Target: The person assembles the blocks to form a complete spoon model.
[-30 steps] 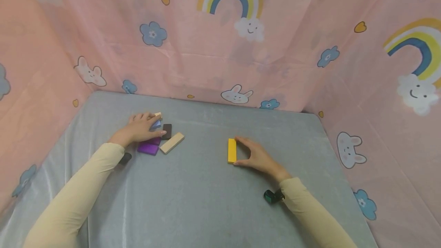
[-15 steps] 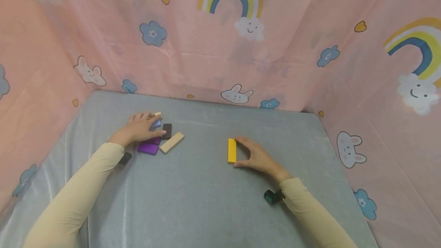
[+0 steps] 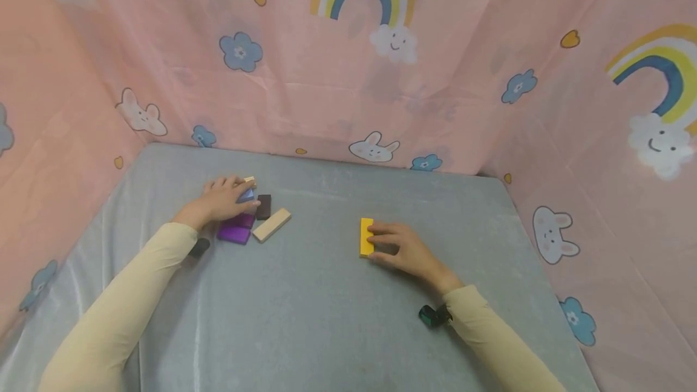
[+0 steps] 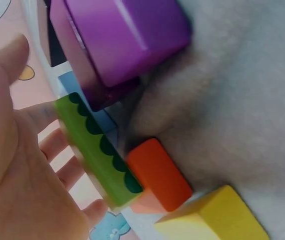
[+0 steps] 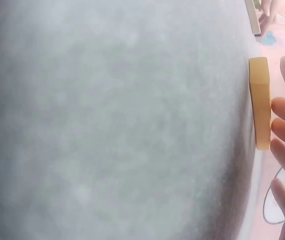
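At the left of the head view my left hand (image 3: 216,201) is spread over a group of coloured blocks, hiding part of it. The left wrist view shows its fingers by a green block (image 4: 95,147) with dark scallops, the thumb apart from it. Purple blocks (image 3: 234,234), an orange block (image 4: 158,172) and a yellow block (image 4: 232,215) lie near that hand. My right hand (image 3: 412,254) rests its fingertips on another yellow block (image 3: 365,238), which lies flat on the table. Its thumb is by the block's near end, and the fingers are fairly straight.
A dark brown block (image 3: 264,206) and a plain wooden block (image 3: 272,225) lie just right of the group. A blue block (image 3: 246,195) shows under the left fingers. The grey cloth-covered table (image 3: 305,307) meets a pink printed curtain (image 3: 457,95) at the back and sides.
The right index finger has come off the far end of the yellow block, and the fingertips now touch its top. The left thumb has drawn in slightly; the blocks stay in place.
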A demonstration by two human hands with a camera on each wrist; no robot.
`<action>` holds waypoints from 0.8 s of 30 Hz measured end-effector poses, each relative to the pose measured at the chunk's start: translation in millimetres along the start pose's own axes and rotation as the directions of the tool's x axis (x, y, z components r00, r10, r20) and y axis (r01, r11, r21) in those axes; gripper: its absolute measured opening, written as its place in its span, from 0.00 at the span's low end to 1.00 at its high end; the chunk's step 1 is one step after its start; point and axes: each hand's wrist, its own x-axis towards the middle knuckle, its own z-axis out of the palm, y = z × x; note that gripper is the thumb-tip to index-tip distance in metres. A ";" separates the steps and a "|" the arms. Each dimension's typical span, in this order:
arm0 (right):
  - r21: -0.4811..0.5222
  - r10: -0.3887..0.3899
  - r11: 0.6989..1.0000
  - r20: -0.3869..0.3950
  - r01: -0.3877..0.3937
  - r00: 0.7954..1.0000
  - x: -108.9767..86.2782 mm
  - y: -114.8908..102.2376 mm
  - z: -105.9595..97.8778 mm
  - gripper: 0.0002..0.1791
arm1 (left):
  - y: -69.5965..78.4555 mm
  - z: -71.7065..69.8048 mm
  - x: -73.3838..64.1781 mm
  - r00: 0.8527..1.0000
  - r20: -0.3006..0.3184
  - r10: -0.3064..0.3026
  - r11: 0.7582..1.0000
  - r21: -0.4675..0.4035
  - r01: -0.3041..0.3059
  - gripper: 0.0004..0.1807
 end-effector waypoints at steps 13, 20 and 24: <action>0.013 0.053 0.998 0.032 -0.054 0.998 -2.1 3.4 3.2 0.21 | -4.4 -6.1 1.9 0.999 -0.048 0.018 0.998 -0.067 -0.022 0.28; 0.052 0.085 0.995 0.032 -0.087 0.996 -1.8 3.3 4.6 0.20 | -20.2 -8.2 6.0 0.992 -0.120 0.028 0.985 -0.164 -0.047 0.22; 0.070 0.093 0.993 0.032 -0.095 0.995 -1.8 2.7 3.6 0.20 | -27.5 -9.9 7.0 0.991 -0.133 0.002 0.979 -0.199 -0.029 0.21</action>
